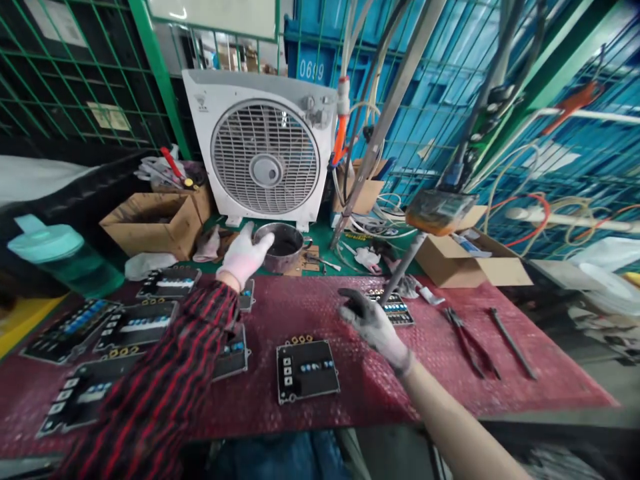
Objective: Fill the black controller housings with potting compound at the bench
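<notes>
My left hand (245, 257), in a white glove with a red-and-black plaid sleeve, reaches far across the table. Its fingers are spread and its thumb touches the rim of a round metal bowl (287, 248) with dark contents. My right hand (373, 327), in a grey glove with dark fingertips, hovers over the red bubble-wrap mat (450, 387) with loosely curved fingers and nothing seen in them. Beside it a metal rod of a hanging tool (403, 270) comes down onto a black circuit module (397, 311). Another black module (306, 370) lies between my arms.
Several black modules (135, 327) cover the mat's left side. Pliers (470, 343) and a bar tool (513, 343) lie at the right. Behind stand a white box fan (263, 157), cardboard boxes (150, 223) (470, 263), a teal bottle (60, 257), cables and wire fencing.
</notes>
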The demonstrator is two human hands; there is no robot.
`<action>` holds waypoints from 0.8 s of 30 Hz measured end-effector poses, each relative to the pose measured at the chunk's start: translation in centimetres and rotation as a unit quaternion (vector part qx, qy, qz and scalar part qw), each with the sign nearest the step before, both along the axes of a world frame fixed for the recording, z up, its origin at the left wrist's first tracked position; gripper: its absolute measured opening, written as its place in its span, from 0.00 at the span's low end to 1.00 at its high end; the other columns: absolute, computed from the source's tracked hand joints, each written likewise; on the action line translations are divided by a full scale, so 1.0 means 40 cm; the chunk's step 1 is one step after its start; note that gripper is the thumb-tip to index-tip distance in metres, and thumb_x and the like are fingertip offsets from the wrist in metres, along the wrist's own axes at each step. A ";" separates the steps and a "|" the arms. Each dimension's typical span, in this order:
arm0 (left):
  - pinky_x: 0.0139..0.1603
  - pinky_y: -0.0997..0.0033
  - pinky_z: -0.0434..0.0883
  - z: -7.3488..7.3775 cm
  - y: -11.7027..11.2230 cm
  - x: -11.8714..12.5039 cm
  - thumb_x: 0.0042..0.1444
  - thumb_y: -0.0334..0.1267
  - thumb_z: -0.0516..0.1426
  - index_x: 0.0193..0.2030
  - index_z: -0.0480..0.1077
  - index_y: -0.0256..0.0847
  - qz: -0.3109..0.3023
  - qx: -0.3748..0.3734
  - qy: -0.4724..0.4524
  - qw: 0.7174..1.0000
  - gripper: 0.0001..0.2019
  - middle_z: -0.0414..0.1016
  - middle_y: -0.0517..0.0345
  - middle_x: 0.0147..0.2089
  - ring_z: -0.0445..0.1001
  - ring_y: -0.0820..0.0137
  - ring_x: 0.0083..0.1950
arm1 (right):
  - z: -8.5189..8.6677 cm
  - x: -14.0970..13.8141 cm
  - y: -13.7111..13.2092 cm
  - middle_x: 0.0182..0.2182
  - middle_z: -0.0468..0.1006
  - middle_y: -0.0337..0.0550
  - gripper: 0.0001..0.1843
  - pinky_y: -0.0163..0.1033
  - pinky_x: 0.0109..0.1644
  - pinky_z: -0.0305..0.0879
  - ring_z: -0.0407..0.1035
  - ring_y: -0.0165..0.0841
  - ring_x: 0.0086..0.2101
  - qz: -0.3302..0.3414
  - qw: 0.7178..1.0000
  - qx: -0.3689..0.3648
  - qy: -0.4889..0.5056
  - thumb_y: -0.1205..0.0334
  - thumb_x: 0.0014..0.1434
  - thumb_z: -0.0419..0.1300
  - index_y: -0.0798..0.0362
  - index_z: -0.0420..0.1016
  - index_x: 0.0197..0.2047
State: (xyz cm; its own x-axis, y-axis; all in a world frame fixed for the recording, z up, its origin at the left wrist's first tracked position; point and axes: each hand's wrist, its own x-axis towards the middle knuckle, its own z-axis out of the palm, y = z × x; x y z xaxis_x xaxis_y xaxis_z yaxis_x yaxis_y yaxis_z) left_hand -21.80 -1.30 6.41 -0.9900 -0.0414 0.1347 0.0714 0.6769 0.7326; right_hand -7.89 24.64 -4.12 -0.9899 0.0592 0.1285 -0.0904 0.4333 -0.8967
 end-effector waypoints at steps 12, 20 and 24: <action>0.55 0.51 0.73 -0.029 -0.211 0.317 0.60 0.53 0.47 0.55 0.70 0.39 -0.022 -0.264 0.007 0.964 0.26 0.79 0.43 0.50 0.78 0.50 0.51 | 0.044 0.120 -0.142 0.68 0.59 0.60 0.67 0.61 0.70 0.46 0.53 0.56 0.65 0.256 0.897 0.347 -0.096 0.49 0.36 0.77 0.54 0.49 0.74; 0.57 0.49 0.72 -0.052 -0.304 0.393 0.62 0.52 0.43 0.59 0.66 0.34 0.022 -0.295 -0.024 0.955 0.28 0.76 0.39 0.56 0.76 0.48 0.55 | 0.008 0.132 -0.137 0.63 0.65 0.57 0.60 0.63 0.68 0.49 0.58 0.57 0.62 0.213 0.914 0.338 -0.074 0.54 0.39 0.73 0.51 0.52 0.73; 0.64 0.54 0.68 -0.062 -0.344 0.413 0.61 0.52 0.45 0.61 0.66 0.35 0.008 -0.262 -0.011 0.965 0.28 0.73 0.42 0.61 0.73 0.53 0.61 | -0.024 0.116 -0.117 0.61 0.68 0.56 0.57 0.64 0.66 0.51 0.61 0.56 0.60 0.152 0.938 0.312 -0.005 0.51 0.42 0.71 0.50 0.52 0.72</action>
State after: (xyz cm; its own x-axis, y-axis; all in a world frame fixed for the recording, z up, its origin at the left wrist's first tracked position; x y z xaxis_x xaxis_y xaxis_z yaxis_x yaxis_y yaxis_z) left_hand -5.29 -15.06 3.93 -0.9928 0.0112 0.1194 0.0458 0.9555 0.2915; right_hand -3.23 19.95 -5.09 -0.9504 -0.3090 0.0361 -0.2878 0.8293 -0.4790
